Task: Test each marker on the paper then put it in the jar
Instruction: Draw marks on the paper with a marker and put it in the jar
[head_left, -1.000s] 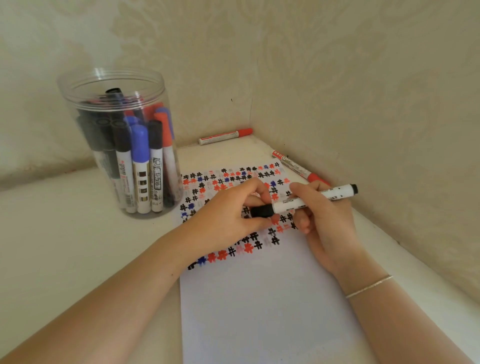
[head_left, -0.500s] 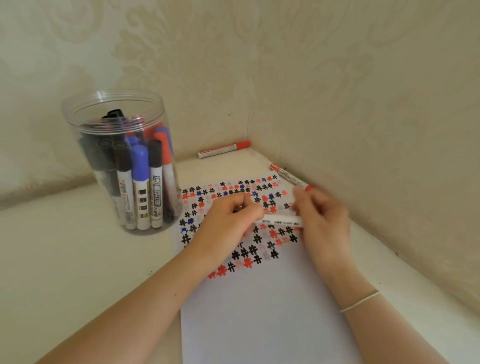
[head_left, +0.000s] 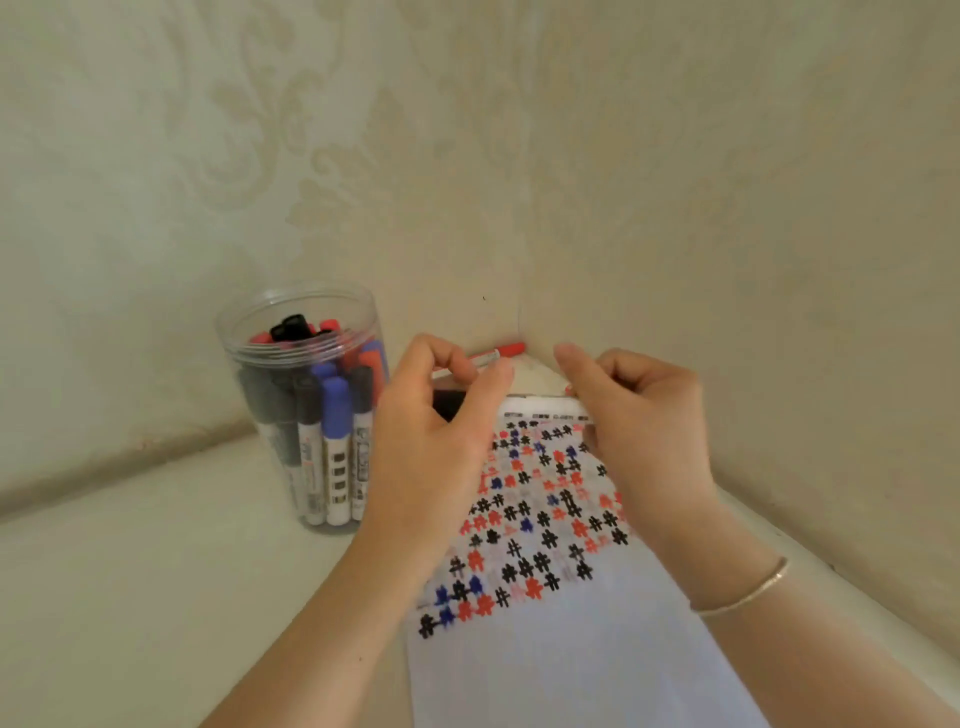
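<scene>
Many markers already stand in the jar (head_left: 301, 410); one red marker (head_left: 496, 353) lies on the surface by the wall. Both hands hold a black marker (head_left: 540, 408) above the paper (head_left: 571, 649): left hand (head_left: 431, 441) pinching the cap, right hand (head_left: 644, 415) gripping the barrel. By this, testing is near its end.

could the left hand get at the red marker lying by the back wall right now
Probably not at once. The left hand already pinches the black cap end of the marker that both hands hold, so its grip is taken. The red marker lies just behind its fingers with nothing between.
</scene>
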